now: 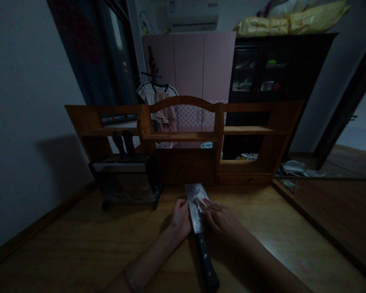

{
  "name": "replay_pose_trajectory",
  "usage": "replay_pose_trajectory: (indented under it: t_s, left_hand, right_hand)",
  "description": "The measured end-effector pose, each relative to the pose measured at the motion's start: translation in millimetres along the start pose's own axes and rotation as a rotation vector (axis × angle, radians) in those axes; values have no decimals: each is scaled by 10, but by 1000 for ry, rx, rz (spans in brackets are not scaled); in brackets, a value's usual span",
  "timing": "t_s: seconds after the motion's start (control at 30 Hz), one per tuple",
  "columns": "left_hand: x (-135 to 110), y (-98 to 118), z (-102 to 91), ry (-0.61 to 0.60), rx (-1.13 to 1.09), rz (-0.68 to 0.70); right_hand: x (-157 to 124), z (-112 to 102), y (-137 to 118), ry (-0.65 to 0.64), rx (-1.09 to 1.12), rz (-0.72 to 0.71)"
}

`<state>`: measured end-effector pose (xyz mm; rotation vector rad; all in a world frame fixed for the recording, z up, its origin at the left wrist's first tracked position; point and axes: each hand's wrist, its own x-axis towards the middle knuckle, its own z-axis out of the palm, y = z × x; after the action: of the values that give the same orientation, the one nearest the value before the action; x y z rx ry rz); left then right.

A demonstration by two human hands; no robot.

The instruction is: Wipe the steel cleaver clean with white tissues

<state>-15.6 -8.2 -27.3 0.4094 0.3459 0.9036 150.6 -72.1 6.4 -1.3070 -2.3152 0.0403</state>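
Observation:
A cleaver [195,207] with a wide steel blade and a black riveted handle [208,262] lies flat on the wooden desk [79,244], blade pointing away from me. My left hand [180,217] rests against the blade's left edge, fingers curled. My right hand [220,217] presses a small white cloth or tissue [200,200] onto the blade's upper face with its fingertips.
A knife block [125,179] with two dark handles stands at the desk's back left. A wooden shelf unit [186,134] runs along the back edge. Behind it are a pink wardrobe [189,65], hanging clothes and a dark cabinet [268,69]. The room is dim.

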Motion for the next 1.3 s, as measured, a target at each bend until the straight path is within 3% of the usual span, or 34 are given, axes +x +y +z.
replay_pose_trajectory:
  t_s: [0.13, 0.57, 0.77, 0.9, 1.03, 1.17, 1.3]
  left_hand:
    - [-39, 31, 86, -45, -19, 25]
    - [-40, -27, 125, -112, -15, -3]
    - [20, -32, 67, -50, 24, 28]
    - [27, -13, 27, -13, 20, -32]
    - [8, -11, 57, -18, -1, -35]
    - [-16, -19, 153, -76, 8, 11]
    - [-22, -26, 181, -88, 21, 62]
  right_hand:
    - [9, 21, 80, 56, -67, 94]
    - [-9, 144, 194, 81, 68, 130]
    - [-6, 64, 8, -5, 126, 22]
    - [-8, -10, -182, -98, 167, -107]
    - [4, -38, -209, -95, 142, -128]
    - [6, -31, -88, -43, 24, -56]
    - [-6, 2, 56, -30, -183, 153]
